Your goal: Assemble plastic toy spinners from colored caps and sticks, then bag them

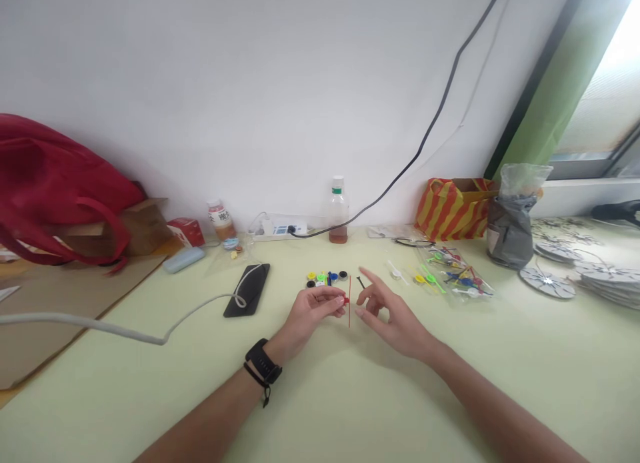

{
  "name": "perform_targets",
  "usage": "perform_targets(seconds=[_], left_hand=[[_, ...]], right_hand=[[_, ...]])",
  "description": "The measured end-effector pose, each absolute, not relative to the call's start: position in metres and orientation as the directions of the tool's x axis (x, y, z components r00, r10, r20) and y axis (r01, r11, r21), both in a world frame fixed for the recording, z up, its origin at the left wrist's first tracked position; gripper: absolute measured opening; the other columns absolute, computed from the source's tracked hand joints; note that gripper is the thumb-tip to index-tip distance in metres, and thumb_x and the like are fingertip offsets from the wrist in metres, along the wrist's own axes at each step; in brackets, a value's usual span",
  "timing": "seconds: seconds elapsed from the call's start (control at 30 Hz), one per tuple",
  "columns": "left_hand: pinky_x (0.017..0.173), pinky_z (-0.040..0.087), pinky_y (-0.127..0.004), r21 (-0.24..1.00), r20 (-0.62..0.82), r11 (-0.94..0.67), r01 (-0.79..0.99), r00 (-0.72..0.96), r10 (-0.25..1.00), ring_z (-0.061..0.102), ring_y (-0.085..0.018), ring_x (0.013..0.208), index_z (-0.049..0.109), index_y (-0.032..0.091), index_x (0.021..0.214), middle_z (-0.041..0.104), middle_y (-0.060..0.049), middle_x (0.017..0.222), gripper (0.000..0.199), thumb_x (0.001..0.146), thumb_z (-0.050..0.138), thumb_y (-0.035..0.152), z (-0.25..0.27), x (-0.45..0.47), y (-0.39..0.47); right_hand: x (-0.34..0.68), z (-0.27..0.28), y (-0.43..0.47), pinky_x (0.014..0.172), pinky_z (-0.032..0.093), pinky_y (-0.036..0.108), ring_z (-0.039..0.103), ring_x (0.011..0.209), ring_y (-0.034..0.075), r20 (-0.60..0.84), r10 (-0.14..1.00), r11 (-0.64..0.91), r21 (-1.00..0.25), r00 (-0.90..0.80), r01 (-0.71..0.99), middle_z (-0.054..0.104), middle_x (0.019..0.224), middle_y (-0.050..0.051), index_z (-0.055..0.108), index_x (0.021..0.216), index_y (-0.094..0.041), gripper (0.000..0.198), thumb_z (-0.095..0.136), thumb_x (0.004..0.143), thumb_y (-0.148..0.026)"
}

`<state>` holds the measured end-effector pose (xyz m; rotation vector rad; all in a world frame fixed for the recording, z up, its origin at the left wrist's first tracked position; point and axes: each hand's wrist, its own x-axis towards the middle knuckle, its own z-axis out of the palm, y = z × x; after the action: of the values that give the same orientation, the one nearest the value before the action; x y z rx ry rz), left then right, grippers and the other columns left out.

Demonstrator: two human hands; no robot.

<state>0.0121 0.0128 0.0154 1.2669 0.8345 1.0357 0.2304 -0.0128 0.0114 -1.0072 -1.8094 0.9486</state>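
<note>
My left hand [320, 305] pinches a small red plastic piece [347, 301] between thumb and fingers. A thin, upright red strip [349, 316] stands at the piece's right side; whether the two are joined, I cannot tell. Just right of the strip, my right hand [387, 313] is open, fingers apart and holding nothing. Beyond the hands lie several small round parts, among them a yellow one [311, 276], a blue one [333, 277] and a black one [343, 275]. A short black stick [361, 282] lies behind my right fingers.
Plastic bags of coloured parts [467, 283] lie to the right, before a striped bag [453, 206] and stacked grey discs [610, 283]. A bottle [338, 216] stands by the wall. Leftward are a black phone [253, 286] with a white cable [200, 309] across it and a red backpack [60, 176].
</note>
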Motion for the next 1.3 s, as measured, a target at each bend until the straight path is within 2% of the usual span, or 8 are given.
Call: perform_targets(seconds=[0.07, 0.13, 0.23, 0.33, 0.5, 0.63, 1.07, 1.3], left_hand=[[0.08, 0.056, -0.032, 0.99, 0.058, -0.015, -0.139, 0.316, 0.947, 0.07, -0.018, 0.081, 0.077, 0.015, 0.101, 0.075, -0.009, 0.093, 0.03, 0.08, 0.084, 0.035, 0.016, 0.013, 0.013], [0.08, 0.056, -0.032, 0.992, 0.069, -0.035, -0.12, 0.293, 0.954, 0.07, -0.018, 0.08, 0.077, 0.014, 0.101, 0.075, -0.008, 0.092, 0.031, 0.08, 0.084, 0.036, 0.017, 0.013, 0.013], [0.08, 0.057, -0.032, 0.992, 0.098, -0.074, -0.1, 0.264, 0.959, 0.07, -0.018, 0.079, 0.077, 0.014, 0.099, 0.076, -0.008, 0.089, 0.032, 0.079, 0.084, 0.037, 0.018, 0.015, 0.012], [0.08, 0.058, -0.033, 0.991, 0.113, -0.091, -0.099, 0.251, 0.961, 0.07, -0.019, 0.078, 0.077, 0.014, 0.097, 0.076, -0.009, 0.09, 0.033, 0.077, 0.085, 0.039, 0.019, 0.016, 0.012], [0.076, 0.058, -0.033, 0.993, 0.098, -0.077, -0.089, 0.259, 0.961, 0.07, -0.019, 0.075, 0.077, 0.014, 0.096, 0.076, -0.009, 0.09, 0.034, 0.075, 0.086, 0.039, 0.019, 0.016, 0.011], [0.077, 0.058, -0.032, 0.993, 0.097, -0.071, -0.095, 0.303, 0.948, 0.071, -0.019, 0.077, 0.077, 0.014, 0.098, 0.077, -0.009, 0.091, 0.033, 0.076, 0.086, 0.038, 0.02, 0.017, 0.01], [0.091, 0.059, -0.038, 0.989, 0.145, -0.145, -0.024, 0.343, 0.928, 0.074, -0.024, 0.096, 0.074, 0.016, 0.108, 0.078, -0.011, 0.103, 0.036, 0.079, 0.084, 0.036, 0.01, 0.019, 0.007], [0.103, 0.051, -0.042, 0.748, 0.331, -0.555, 0.364, 0.52, 0.787, 0.068, -0.027, 0.11, 0.075, 0.026, 0.117, 0.075, -0.009, 0.118, 0.025, 0.096, 0.064, 0.03, 0.015, 0.02, -0.009]], right_hand=[[0.227, 0.01, -0.012, 0.069, 0.051, 0.033, 0.058, 0.073, 0.016, 0.204, 0.939, 0.246, -0.961, -0.276, 0.125, 0.063, 0.104, 0.003, 0.016, 0.16, -0.032, 0.081, 0.061, 0.094, -0.043], [0.224, 0.011, -0.012, 0.062, 0.047, 0.03, 0.054, 0.066, 0.013, 0.093, 0.969, 0.095, -0.995, -0.229, -0.003, 0.062, 0.1, 0.001, 0.031, 0.154, -0.03, 0.072, 0.063, 0.092, -0.048], [0.223, 0.016, -0.013, 0.056, 0.039, 0.029, 0.041, 0.058, 0.011, -0.051, 0.944, -0.098, -0.987, -0.326, -0.127, 0.054, 0.076, 0.0, 0.068, 0.092, -0.02, 0.036, 0.059, 0.093, -0.055], [0.226, 0.023, -0.014, 0.056, 0.036, 0.03, 0.033, 0.055, 0.011, -0.018, 0.899, -0.135, -0.961, -0.437, -0.24, 0.037, 0.06, -0.002, 0.041, 0.05, -0.02, 0.061, 0.053, 0.095, -0.058], [0.226, 0.024, -0.012, 0.061, 0.044, 0.029, 0.048, 0.065, 0.014, 0.123, 0.967, 0.098, -0.988, -0.223, -0.12, 0.055, 0.076, 0.001, 0.059, 0.082, -0.021, 0.037, 0.064, 0.09, -0.056], [0.224, 0.018, -0.01, 0.066, 0.05, 0.031, 0.059, 0.077, 0.016, 0.213, 0.944, 0.235, -0.97, -0.251, 0.06, 0.067, 0.102, 0.006, 0.065, 0.113, -0.023, 0.036, 0.067, 0.09, -0.052], [0.22, 0.016, -0.011, 0.061, 0.051, 0.03, 0.062, 0.065, 0.016, 0.253, 0.929, 0.304, -0.938, -0.271, 0.168, 0.069, 0.079, 0.003, 0.068, 0.096, -0.02, 0.032, 0.063, 0.092, -0.051], [0.27, 0.031, 0.006, 0.054, 0.047, 0.029, 0.064, 0.064, 0.019, 0.481, 0.871, 0.358, -0.764, 0.104, 0.536, 0.072, 0.078, 0.006, 0.067, 0.093, -0.02, 0.018, 0.063, 0.088, -0.037]])
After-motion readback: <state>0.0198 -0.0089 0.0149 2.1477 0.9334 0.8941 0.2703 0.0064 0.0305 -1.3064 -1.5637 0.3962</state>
